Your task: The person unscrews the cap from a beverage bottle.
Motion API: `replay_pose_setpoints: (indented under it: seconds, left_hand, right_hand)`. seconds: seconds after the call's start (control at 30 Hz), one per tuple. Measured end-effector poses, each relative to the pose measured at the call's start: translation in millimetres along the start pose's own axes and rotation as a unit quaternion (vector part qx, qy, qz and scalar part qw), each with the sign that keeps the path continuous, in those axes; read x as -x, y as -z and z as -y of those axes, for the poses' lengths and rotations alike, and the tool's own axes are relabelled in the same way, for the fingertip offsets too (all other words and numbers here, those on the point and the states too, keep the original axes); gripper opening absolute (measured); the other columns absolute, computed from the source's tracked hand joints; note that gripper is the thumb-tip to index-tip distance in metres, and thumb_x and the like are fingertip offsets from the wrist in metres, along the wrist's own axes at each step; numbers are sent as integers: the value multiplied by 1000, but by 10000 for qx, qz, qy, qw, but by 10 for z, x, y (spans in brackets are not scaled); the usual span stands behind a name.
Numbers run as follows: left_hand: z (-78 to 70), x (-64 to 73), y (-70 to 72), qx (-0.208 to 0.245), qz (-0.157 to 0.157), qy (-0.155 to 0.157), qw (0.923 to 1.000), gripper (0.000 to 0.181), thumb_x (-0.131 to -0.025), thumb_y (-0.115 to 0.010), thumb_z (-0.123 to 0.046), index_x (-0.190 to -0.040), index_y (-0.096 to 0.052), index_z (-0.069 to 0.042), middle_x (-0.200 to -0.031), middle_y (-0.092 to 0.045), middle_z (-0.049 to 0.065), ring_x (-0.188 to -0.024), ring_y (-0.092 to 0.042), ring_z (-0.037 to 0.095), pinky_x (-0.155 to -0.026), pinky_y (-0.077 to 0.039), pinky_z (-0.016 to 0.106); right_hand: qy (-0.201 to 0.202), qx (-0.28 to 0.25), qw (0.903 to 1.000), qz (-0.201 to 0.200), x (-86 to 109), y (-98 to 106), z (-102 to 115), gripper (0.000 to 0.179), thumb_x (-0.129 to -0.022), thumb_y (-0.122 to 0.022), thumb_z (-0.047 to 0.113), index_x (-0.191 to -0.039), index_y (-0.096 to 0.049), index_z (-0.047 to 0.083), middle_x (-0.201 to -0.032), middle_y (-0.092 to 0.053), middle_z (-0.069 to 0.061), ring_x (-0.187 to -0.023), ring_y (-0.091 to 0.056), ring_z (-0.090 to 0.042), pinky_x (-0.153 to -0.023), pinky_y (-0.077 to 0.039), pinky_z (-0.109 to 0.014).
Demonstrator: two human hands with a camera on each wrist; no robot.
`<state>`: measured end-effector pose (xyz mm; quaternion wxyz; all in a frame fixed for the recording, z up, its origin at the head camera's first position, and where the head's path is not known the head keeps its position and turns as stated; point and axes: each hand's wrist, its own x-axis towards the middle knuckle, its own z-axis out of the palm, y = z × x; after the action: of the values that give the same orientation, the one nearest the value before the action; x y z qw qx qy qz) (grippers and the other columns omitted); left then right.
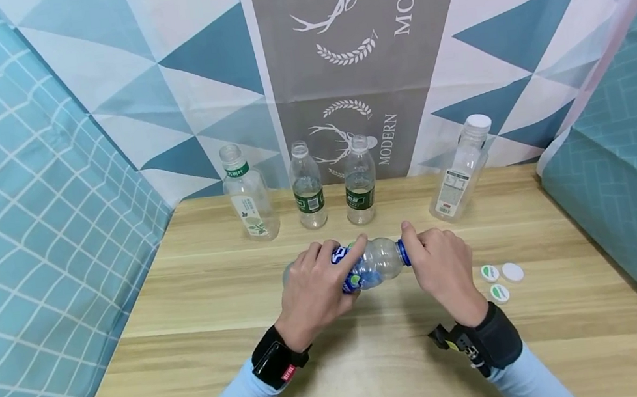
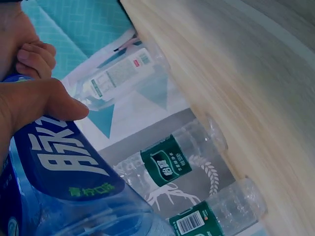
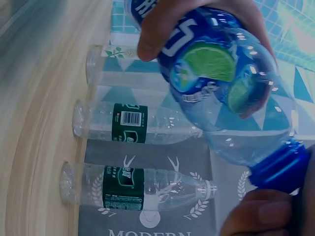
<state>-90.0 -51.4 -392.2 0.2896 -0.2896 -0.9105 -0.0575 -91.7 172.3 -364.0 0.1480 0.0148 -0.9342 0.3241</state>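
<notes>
A clear plastic bottle [image 1: 381, 259] with a blue label and lime pictures lies nearly level over the table, its neck to the right. Around its labelled body, my left hand [image 1: 318, 285] grips it, thumb across the label. At the neck end, my right hand [image 1: 443, 267] pinches the blue cap [image 3: 279, 166] between thumb and fingers. The cap sits on the bottle's mouth. In the left wrist view the blue label [image 2: 64, 157] fills the lower left, under the thumb.
Behind the hands stand two capless green-labelled bottles [image 1: 308, 190], a capless larger bottle [image 1: 250, 199] at left, and a white-capped bottle [image 1: 460, 172] at right. Several white caps [image 1: 512, 272] lie on the wooden table [image 1: 589, 298] beside the right hand. Patterned cloth [image 1: 340, 78] hangs behind.
</notes>
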Motion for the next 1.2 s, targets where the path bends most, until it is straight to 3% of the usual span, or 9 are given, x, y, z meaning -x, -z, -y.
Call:
replay_pose_setpoints:
  seconds: [0.1,0.23,0.33,0.43,0.6,0.87,1.0,1.1,1.2]
  left_hand:
    - [13,-11,19,763,355,111,9964,99,-62,-94,-44,-150,-50,-32,-109,-73,7,-90,-71,23,-73,-63,39]
    - [49,-29,44,1908,931,338,9766,102,-60,-97,-41,-150,-49,-32,-114,-75,5,-96,-73,19,-79,-62,36]
    - [73,-27,51,1892,990,370,9762,103,-59,-97,-41,-149,-49,-33,-114,-74,5,-96,-72,20,-78,-62,37]
    - [76,-23,38,1309,724,253,9884,102,-59,-96,-43,-149,-50,-33,-111,-73,7,-95,-72,22,-76,-63,38]
    - [48,-19,6,347,231,3,9991,94,-65,-92,-47,-149,-51,-35,-107,-73,7,-89,-71,23,-72,-64,39]
    - [30,-10,3,-79,61,-29,9999,93,-67,-91,-49,-149,-50,-35,-109,-72,8,-88,-70,25,-74,-64,41]
    - [34,-6,8,115,106,45,9999,96,-65,-92,-50,-150,-50,-34,-109,-72,7,-88,-70,24,-73,-64,40]
    - [48,-9,11,777,388,201,9960,101,-62,-96,-46,-151,-49,-33,-112,-73,7,-93,-72,24,-75,-64,40]
    - [70,-16,13,1525,753,398,9846,104,-60,-97,-41,-152,-48,-33,-116,-73,7,-98,-72,22,-78,-63,39]
  right_hand:
    - [643,5,9965,-531,17,-7,-16,65,-105,-42,38,-44,-34,18,-41,-30,8,-36,-30,-13,-40,-18,-27]
    - [1959,262,9741,-1097,-5,20,-56,52,-98,-48,29,-48,-34,19,-46,-30,9,-41,-25,-6,-43,-13,-23]
    - [2484,363,9622,-1051,-38,56,-81,46,-95,-51,27,-52,-36,20,-49,-32,9,-44,-25,-4,-44,-14,-21]
    - [2224,197,9730,-584,-53,99,-88,47,-100,-53,29,-55,-40,21,-50,-35,10,-45,-29,-5,-44,-19,-22]
    - [785,-137,9965,232,-48,132,-63,63,-108,-41,48,-53,-43,18,-49,-38,6,-45,-38,-13,-46,-27,-28]
    - [-271,114,9951,946,-52,132,-35,75,-105,-26,66,-51,-41,15,-48,-39,2,-43,-40,-19,-42,-29,-31]
    - [36,7,9971,766,-52,117,-41,71,-108,-29,59,-51,-39,17,-48,-35,4,-43,-36,-17,-42,-27,-29]
    - [985,100,9944,369,-56,115,-65,61,-109,-40,44,-54,-41,18,-49,-36,7,-42,-34,-12,-43,-25,-26]
    - [2043,375,9781,-153,-72,126,-101,47,-104,-52,31,-59,-47,18,-52,-40,8,-46,-35,-7,-44,-25,-23]
